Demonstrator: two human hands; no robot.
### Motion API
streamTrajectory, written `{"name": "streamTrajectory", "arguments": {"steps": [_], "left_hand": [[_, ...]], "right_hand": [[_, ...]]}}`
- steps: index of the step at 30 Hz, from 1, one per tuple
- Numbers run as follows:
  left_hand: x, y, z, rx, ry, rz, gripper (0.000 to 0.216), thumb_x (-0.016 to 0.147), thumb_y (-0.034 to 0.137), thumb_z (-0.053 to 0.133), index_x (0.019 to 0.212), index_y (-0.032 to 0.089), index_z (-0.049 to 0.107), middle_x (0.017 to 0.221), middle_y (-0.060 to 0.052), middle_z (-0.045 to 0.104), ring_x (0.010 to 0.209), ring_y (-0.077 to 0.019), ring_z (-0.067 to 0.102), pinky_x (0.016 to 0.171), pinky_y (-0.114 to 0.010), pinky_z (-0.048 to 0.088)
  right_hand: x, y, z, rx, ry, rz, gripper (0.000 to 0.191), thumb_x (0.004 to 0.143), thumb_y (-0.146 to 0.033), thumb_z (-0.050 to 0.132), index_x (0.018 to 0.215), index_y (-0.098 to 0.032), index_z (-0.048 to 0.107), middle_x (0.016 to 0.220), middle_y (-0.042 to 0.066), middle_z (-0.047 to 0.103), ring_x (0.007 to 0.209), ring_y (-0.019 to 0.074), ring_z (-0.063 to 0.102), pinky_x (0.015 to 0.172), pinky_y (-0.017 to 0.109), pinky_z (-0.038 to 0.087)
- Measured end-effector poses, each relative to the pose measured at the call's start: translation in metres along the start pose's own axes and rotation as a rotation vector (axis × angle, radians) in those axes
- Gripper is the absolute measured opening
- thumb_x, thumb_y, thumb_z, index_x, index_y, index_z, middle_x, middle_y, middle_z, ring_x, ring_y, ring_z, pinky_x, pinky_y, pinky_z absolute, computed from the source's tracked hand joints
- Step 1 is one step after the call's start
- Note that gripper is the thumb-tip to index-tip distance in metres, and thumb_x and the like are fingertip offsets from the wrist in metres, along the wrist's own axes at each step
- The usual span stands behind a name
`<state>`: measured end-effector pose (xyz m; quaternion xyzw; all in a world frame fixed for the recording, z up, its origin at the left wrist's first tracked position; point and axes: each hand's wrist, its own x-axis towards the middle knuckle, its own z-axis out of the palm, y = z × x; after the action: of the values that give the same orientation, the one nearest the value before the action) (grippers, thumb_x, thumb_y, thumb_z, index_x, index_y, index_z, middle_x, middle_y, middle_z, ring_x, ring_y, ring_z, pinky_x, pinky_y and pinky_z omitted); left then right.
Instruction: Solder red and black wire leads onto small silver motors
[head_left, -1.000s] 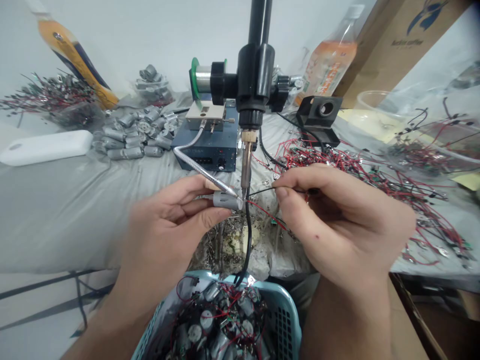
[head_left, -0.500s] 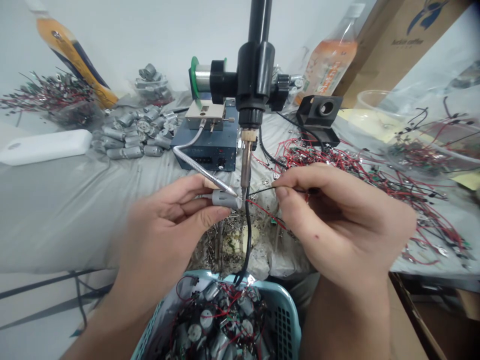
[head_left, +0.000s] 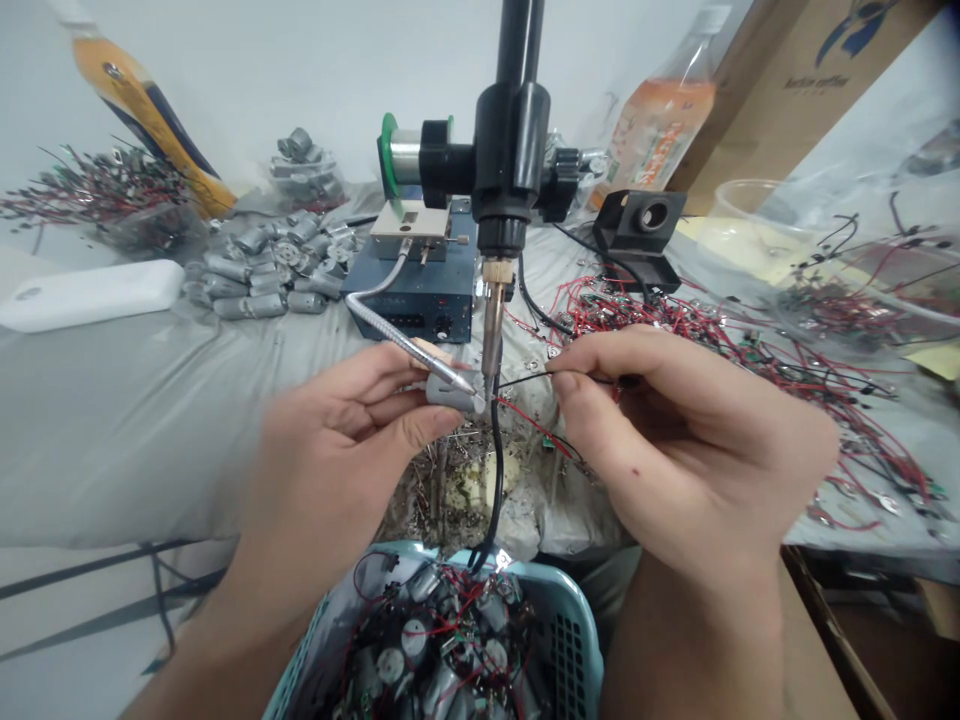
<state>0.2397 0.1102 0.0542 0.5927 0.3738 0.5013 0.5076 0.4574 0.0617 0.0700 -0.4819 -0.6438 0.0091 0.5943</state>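
1. left hand [head_left: 337,470] curls its fingers closely around a small grey dc motor [head_left: 452,394], which sits right at the soldering iron tip [head_left: 491,345] and a metal gooseneck tube [head_left: 401,330].
2. right hand [head_left: 675,445] pinches a thin black wire [head_left: 529,380] narrowly between thumb and forefinger, reaching to the motor.
3. a black cable [head_left: 496,470] hangs between the hands, down to a blue plastic basket [head_left: 577,640] of wired motors.
4. beyond the hands, on a grey sheet [head_left: 127,430]: a blue control box [head_left: 409,305], a heap of bare motors [head_left: 259,270], and tangled red wires [head_left: 660,320].
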Motion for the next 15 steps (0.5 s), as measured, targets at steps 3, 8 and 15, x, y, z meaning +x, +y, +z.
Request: {"name": "streamTrajectory", "arguments": {"steps": [3, 8, 15], "left_hand": [[0.0007, 0.0007, 0.0013, -0.001, -0.022, 0.000, 0.030, 0.097, 0.020, 0.101, 0.122, 0.035, 0.094, 0.124, 0.002, 0.093, 0.117, -0.0210, 0.091, 0.106, -0.026, 0.074], [0.0013, 0.0032, 0.0016, -0.032, -0.051, -0.011, 0.030, 0.098, 0.019, 0.099, 0.125, 0.033, 0.094, 0.125, 0.000, 0.094, 0.117, -0.0204, 0.091, 0.106, -0.025, 0.072], [0.0013, 0.0023, 0.0016, -0.012, -0.065, 0.011, 0.032, 0.100, 0.019, 0.098, 0.121, 0.043, 0.094, 0.120, 0.010, 0.094, 0.114, -0.0122, 0.090, 0.106, -0.014, 0.068]], "right_hand": [[-0.0006, 0.0004, 0.0000, 0.000, 0.003, -0.001, 0.019, 0.099, -0.006, 0.075, 0.097, -0.024, 0.081, 0.080, -0.005, 0.072, 0.067, 0.0083, 0.057, 0.063, 0.026, 0.050], [-0.0008, 0.0004, 0.0004, 0.005, 0.003, -0.004, 0.020, 0.100, -0.005, 0.073, 0.097, -0.024, 0.080, 0.081, -0.007, 0.071, 0.067, 0.0063, 0.056, 0.064, 0.025, 0.049], [-0.0011, -0.0006, -0.0004, 0.027, -0.006, 0.001, 0.020, 0.099, -0.004, 0.073, 0.097, -0.023, 0.079, 0.081, -0.008, 0.069, 0.066, 0.0040, 0.055, 0.064, 0.023, 0.048]]}}
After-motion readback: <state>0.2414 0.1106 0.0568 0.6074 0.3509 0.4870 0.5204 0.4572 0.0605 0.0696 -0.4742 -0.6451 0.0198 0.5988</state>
